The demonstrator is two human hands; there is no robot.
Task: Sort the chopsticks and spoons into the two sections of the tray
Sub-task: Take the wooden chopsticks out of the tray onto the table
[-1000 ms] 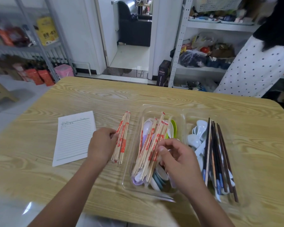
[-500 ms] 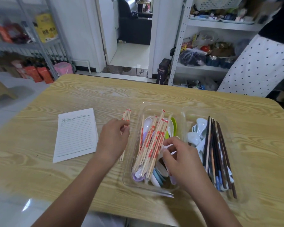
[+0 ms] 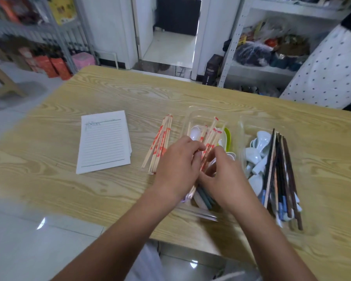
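Bamboo chopsticks (image 3: 210, 136), left section of tray (image 3: 201, 111): left hand (image 3: 176, 167) fingers curl round bundle, right hand (image 3: 225, 177) pinches it. Risk: spoons (image 3: 195, 133) underneath snag, scattering sticks across desk (image 3: 130, 94).

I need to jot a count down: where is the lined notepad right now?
In the head view the lined notepad lies flat on the wooden table, left of the tray, beside the loose red-printed chopsticks.
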